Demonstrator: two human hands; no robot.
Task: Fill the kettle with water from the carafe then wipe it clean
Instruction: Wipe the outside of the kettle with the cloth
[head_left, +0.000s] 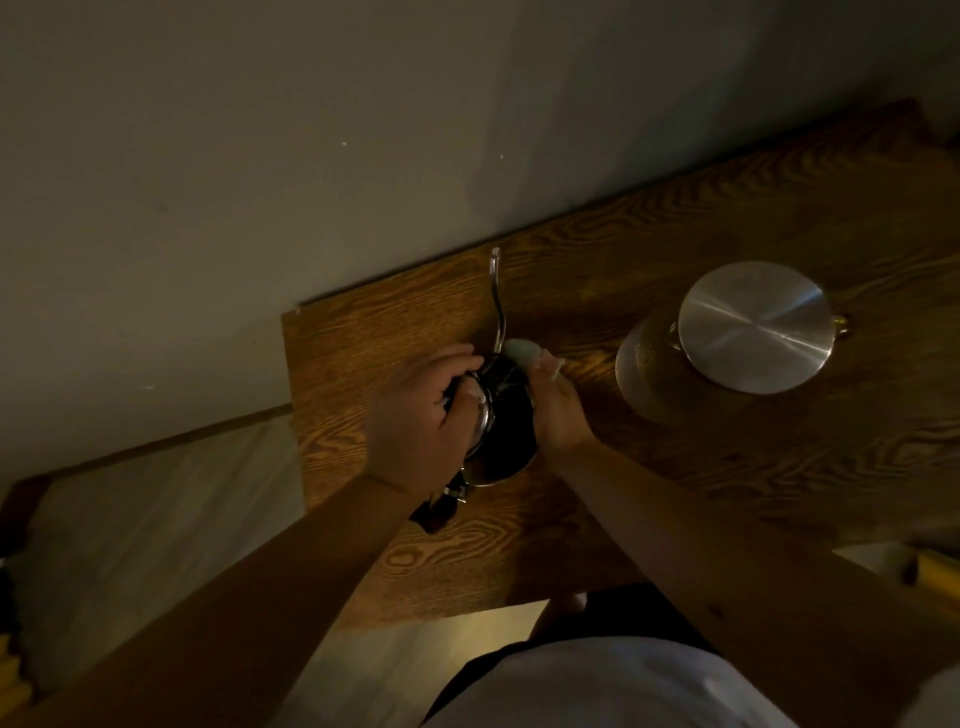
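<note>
A shiny metal gooseneck kettle stands on the wooden table, its thin spout pointing toward the wall and its dark handle toward me. My left hand grips the kettle's left side near the top. My right hand presses a pale cloth against the kettle's right side by the spout base. To the right stands a glass carafe with a round brushed-metal lid.
A plain wall runs directly behind the table. The table's left edge lies just left of the kettle, with pale floor beyond it. A yellow object shows at the right edge. The scene is dim.
</note>
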